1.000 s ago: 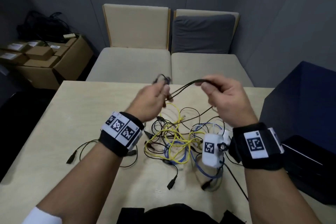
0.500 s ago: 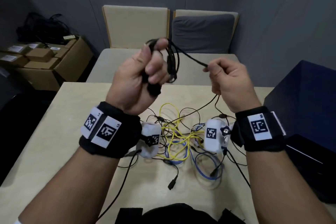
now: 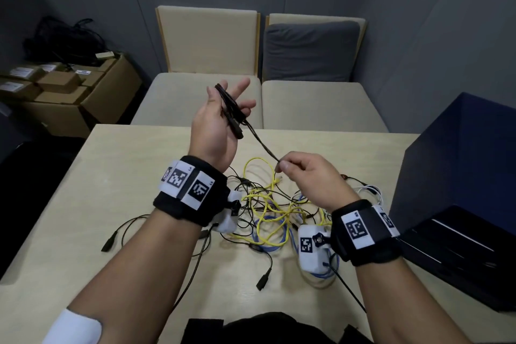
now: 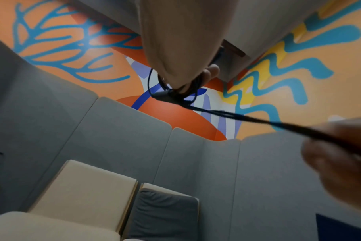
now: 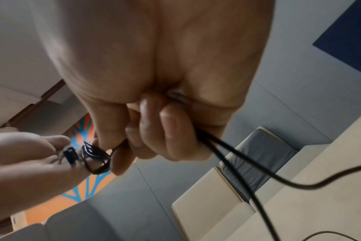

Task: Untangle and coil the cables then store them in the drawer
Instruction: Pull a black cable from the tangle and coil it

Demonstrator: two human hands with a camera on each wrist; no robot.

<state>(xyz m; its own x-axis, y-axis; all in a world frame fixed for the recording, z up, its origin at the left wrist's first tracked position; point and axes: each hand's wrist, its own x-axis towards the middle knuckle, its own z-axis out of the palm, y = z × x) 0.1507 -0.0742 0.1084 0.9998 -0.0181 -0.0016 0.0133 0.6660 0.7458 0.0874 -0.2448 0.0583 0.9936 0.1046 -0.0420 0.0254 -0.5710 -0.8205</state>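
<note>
**One black cable half wound, several more left in the heap**

One black cable (image 3: 233, 113) is being coiled; its finished turns are looped round the raised left hand (image 3: 216, 123), whose fingers are spread and mostly straight, so the coil hangs on them and is not clenched. From the coil a free strand is stretched down and to the right, to the right hand (image 3: 305, 179), where it is pinched between thumb and curled fingers. The strand's long axis therefore runs on a slant from upper left to lower right, and the right hand lies nearer the slack; the next turn would probably be carried by it up to the left hand.

On the table (image 3: 117, 176) beneath, one tangle (image 3: 272, 212) is seen: one yellow cable (image 3: 262, 195), at least one blue cable (image 3: 275, 240) and several black ones, too knotted to be counted. One open drawer (image 3: 452, 257) is judged to lie at the right edge, well apart from the coil.
</note>
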